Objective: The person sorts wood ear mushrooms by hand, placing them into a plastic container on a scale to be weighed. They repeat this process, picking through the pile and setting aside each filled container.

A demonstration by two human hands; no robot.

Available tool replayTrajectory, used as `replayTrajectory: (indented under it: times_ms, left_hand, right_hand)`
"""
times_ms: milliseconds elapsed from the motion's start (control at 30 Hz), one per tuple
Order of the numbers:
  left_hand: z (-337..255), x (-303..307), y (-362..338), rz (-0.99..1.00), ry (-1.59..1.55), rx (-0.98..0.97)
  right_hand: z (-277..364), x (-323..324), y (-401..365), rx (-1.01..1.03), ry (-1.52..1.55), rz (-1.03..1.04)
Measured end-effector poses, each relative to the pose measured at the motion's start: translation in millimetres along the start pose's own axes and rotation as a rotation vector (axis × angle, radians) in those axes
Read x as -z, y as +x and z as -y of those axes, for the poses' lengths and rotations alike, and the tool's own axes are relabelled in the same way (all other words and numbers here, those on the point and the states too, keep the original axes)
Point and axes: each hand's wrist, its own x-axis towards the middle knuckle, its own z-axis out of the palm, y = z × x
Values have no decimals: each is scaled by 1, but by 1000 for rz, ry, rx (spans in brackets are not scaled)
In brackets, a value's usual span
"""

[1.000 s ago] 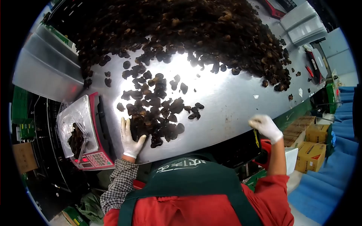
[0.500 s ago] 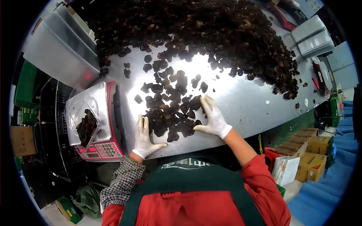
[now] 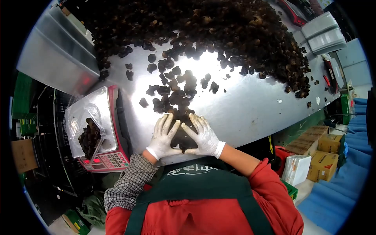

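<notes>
My left hand (image 3: pixel 161 138), in a white glove, lies on the steel table (image 3: pixel 250 109) near its front edge, fingers stretched out and thumb apart. Opposite it, my right hand (image 3: pixel 204 138), also gloved, has its fingers extended and slanted inward. Between and under both hands are dark, wrinkled mushroom-like pieces (image 3: pixel 181 138), partly hidden by the fingers. More loose pieces (image 3: pixel 177 95) trail away beyond the fingertips. At the back spreads a large heap of the same dark pieces (image 3: pixel 235 35).
On the left, a red-framed scale (image 3: pixel 113 158) bears a clear container with dark pieces (image 3: pixel 90 137). Behind it stand grey bins (image 3: pixel 58 55). White trays (image 3: pixel 323 33) and another red scale (image 3: pixel 291 11) are at the back right. Cardboard boxes (image 3: pixel 323 164) sit lower right.
Both hands have come together, my left moving right and my right moving left and toward the body. The pieces between them are gathered into a tighter group at the table's front edge.
</notes>
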Motion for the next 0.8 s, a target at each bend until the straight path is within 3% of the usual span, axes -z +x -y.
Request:
replayTrajectory:
  times_ms: [167,233,367,433,567,633,800]
  left_hand:
    - [2,7,27,-131,21,4]
    - [1,5,40,-135,-90,143]
    - [-3,15,65,-304,-496,351]
    - [-11,37,64,-358,-550,426]
    - [-18,108,37,-506,-594,444]
    - [-2,136,11,-647,-473,322]
    - [24,222,-88,-685,-392,470]
  right_hand:
    - [-6,8,31,-81,-54,-62]
    - [-9,5,50,-115,-50,-179]
    - [-12,7,79,-306,340,-204]
    - [-2,24,95,-280,430,-201]
    - [58,66,141,-43,312,-206]
    - [90,66,169,18,368,-177]
    - [180,34,243,236,318,-35]
